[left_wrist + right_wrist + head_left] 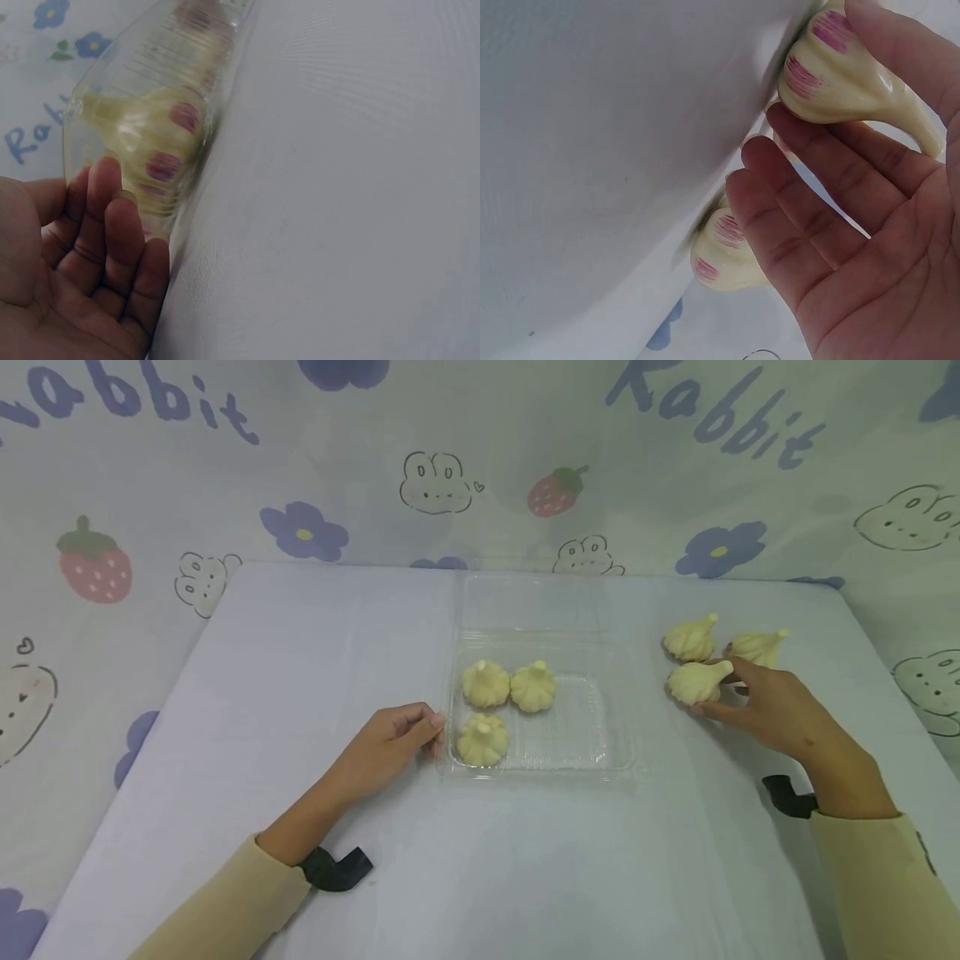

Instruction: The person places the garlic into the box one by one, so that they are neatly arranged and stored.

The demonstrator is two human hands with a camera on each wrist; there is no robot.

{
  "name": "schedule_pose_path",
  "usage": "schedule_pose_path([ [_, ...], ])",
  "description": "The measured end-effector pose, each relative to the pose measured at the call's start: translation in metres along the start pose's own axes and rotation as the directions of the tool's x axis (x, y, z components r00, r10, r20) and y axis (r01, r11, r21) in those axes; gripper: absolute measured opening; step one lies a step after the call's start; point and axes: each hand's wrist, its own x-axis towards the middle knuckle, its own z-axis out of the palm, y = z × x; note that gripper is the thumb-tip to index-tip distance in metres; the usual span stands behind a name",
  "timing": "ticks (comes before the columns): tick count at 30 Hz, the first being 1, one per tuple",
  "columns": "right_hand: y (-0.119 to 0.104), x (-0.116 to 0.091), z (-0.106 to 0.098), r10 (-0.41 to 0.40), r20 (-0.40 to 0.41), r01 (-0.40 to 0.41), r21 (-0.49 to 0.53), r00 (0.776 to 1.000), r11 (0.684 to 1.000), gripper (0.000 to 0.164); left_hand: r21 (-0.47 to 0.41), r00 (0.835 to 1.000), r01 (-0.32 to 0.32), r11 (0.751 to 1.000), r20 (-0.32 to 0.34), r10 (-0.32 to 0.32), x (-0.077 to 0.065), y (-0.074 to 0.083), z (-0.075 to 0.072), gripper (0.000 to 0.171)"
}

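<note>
On the table stands an opened clear plastic container (577, 718), its lid (532, 602) folded back. Three cream garlic bulbs (482, 741) sit in it, two at the back and one at the front left. My left hand (386, 747) pinches the container's left rim between thumb and fingers; garlic with purple patches (161, 135) shows through the wall in the left wrist view. At the right, my right hand (776, 702) grips a garlic bulb (696, 682) with the thumb on one side and fingers on the other. Its purple-marked base (817, 71) appears close up in the right wrist view.
Two more garlic bulbs lie just behind the right hand, one at the left (690, 639) and one at the right (757, 647), partly hidden. A white cloth (225, 718) covers the table. Behind it hangs a curtain (345, 460) printed with rabbits, strawberries and flowers.
</note>
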Motion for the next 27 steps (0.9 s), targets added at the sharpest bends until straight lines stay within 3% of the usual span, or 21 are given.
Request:
schedule_pose_path([
  [27,-0.0012,-0.0033,0.0005,0.005,-0.022,-0.005,0.005,1.000,1.000,0.095,0.004,1.000,-0.004,1.000,-0.005,0.004,-0.0002,-0.0011,0.0002,0.032],
])
